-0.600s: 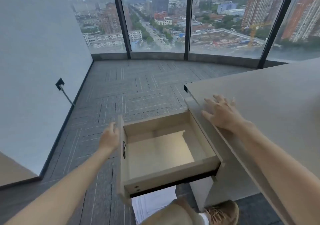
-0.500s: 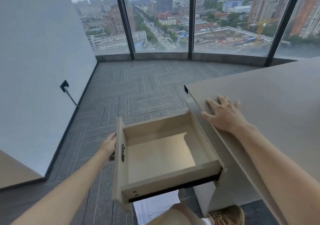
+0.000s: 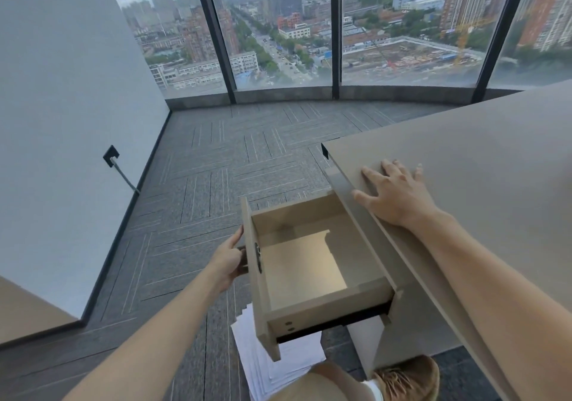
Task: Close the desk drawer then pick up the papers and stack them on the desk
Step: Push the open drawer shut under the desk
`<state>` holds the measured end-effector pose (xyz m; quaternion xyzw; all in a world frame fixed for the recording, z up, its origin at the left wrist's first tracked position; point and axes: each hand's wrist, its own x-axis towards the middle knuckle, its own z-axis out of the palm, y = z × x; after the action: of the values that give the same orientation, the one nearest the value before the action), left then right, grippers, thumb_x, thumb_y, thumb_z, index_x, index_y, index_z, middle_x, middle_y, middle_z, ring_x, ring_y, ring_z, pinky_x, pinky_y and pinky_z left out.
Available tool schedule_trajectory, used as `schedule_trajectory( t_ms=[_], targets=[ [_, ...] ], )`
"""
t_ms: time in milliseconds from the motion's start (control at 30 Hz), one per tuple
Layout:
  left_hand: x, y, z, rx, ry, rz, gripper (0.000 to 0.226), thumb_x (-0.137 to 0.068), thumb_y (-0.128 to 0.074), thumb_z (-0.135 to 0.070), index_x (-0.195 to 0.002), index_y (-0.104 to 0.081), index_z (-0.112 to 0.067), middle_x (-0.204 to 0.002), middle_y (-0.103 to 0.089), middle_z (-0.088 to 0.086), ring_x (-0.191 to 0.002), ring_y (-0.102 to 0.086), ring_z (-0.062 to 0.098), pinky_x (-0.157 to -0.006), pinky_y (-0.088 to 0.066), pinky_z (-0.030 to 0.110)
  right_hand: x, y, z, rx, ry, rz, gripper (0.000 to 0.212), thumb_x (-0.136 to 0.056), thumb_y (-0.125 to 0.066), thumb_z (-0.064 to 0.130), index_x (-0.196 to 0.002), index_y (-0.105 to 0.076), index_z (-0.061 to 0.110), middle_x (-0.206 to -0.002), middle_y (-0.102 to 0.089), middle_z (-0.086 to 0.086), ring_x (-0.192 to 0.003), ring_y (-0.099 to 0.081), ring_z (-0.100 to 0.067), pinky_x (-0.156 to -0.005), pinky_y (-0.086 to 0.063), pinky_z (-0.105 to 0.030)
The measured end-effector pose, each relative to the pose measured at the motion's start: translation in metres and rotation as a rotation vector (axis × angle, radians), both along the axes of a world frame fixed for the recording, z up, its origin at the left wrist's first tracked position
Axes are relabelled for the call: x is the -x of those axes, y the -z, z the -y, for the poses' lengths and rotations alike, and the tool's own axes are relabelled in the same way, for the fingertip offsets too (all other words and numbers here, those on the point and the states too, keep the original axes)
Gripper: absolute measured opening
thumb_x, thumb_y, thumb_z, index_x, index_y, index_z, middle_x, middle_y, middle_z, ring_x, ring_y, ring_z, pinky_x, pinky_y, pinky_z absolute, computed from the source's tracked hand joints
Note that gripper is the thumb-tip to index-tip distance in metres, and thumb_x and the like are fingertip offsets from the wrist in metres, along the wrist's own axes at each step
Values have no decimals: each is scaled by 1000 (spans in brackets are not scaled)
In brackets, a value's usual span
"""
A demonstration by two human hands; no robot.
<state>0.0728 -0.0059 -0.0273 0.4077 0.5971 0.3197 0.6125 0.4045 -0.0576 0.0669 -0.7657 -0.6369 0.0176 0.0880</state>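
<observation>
drawer [image 3: 312, 264]: wide open, sticking out of the desk [image 3: 483, 165] toward the left, and there's nothing in it as far as we can see

left hand [image 3: 227, 261]: we've got it against the outside of the drawer front, fingers curled round the dark handle there. Looks set to push, though the grip itself is mostly hidden behind the panel

right hand [image 3: 394, 195]: flat on the desk top near the edge, fingers spread, holding nothing. We're guessing it's just there to brace

papers [image 3: 263, 357]: white sheets in a loose fanned pile on the carpet [image 3: 216, 171], right under the open drawer and partly covered by it, next to our shoe [image 3: 408, 379]

done so far: honestly nothing yet, step one isn't finished

left to do: shove the drawer shut, then bend down for the papers and stack them on the desk

desk top: bare where we can see it, so plenty of room for the stack
</observation>
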Motion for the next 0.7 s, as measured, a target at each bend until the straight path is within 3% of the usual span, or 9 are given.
schedule_trajectory(
  t_ms=[200,400,500,633,700],
  targets=[
    [-54,10,-9,8,35,109,67,-94,-48,10,-147,-38,-28,-97,-71,20,-76,-69,30,-66,-59,40,1,-2,1,1,0,-12,72,-86,-35,69,-149,-34,32,-161,-24,-16,-150,-14,-31,-118,-2,-61],
    [-107,20,-13,11,68,187,57,-94,-48,9,-145,-42,-17,-116,-68,23,-93,-69,35,-76,-61,44,2,-4,0,-19,3,-33,71,-86,-39,67,-148,-36,32,-160,-26,-16,-150,-15,-30,-118,-4,-61],
    [-132,24,-12,5,47,205,42,-94,-49,6,-135,-46,-3,-123,-64,23,-98,-68,34,-72,-62,39,1,-4,0,-29,1,-33,71,-87,-40,66,-148,-36,32,-159,-27,-16,-150,-15,-30,-118,-5,-61],
    [-157,28,-13,22,30,233,32,-93,-56,0,-124,-49,-3,-123,-62,23,-108,-66,37,-83,-60,48,2,-4,0,-37,0,-32,71,-87,-40,66,-148,-36,32,-159,-28,-16,-150,-16,-31,-118,-6,-62],
    [-167,29,-15,28,36,264,28,-91,-56,3,-118,-51,-3,-119,-63,20,-104,-66,37,-84,-58,50,3,-4,-1,-37,7,-35,71,-86,-41,66,-148,-36,33,-159,-28,-16,-150,-17,-31,-118,-6,-61]
  ],
)
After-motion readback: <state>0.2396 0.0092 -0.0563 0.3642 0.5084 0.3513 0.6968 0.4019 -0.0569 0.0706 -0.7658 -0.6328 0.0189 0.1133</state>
